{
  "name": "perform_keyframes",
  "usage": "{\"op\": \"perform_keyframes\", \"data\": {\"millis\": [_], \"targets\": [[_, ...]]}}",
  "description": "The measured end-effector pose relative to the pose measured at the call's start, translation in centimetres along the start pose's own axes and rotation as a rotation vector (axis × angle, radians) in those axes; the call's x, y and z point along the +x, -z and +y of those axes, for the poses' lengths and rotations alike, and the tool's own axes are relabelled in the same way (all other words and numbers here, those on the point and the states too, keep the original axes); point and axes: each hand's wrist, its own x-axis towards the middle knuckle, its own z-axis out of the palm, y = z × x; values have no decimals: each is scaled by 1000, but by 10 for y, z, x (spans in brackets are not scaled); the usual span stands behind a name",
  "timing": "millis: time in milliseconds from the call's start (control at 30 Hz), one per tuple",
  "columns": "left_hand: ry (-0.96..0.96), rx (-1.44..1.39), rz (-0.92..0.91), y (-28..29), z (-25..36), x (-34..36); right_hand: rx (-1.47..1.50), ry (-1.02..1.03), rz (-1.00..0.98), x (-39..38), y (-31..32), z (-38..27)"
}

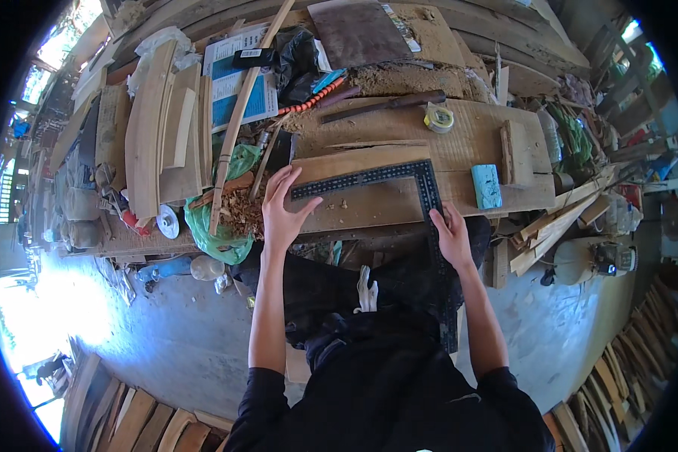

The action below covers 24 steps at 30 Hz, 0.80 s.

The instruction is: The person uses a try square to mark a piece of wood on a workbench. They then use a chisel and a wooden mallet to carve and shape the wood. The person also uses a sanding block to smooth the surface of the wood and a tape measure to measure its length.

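Observation:
My left hand [286, 207] grips the left end of a narrow wooden board [361, 158], its fingers curved over the end and its thumb by the lower edge of a black L-shaped metal square [384, 172]. The square's long arm runs down over my lap. My right hand [452, 237] holds that arm just below the corner, at the bench's front edge. Beneath the narrow board is a wide plank [482, 135] on the bench. A light blue block [487, 186] lies right of the square, and a yellow tape measure [438, 117] is behind it.
Wood strips [158, 128] and a green bag [215, 241] with shavings lie left on the bench. A long dark tool [377, 107], a black bag [294, 68] and a dark sheet [358, 34] are toward the back. More boards [135, 422] stand on the floor behind me.

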Motion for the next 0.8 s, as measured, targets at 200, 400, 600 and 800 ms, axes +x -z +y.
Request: {"op": "perform_keyframes", "data": {"millis": [200,400,600,800], "targets": [[30,23,0,6,-23,-6,51,-64,7,-5,0,-2],[-9,96,28,0,-13,-9,48,-55,37,-15,-3,-1],[-15,88,60,-1,-13,-10,55,-82,55,-16,-8,-4],[-22,98,124,-7,-12,-12,29,-46,54,-15,-6,-1]]}}
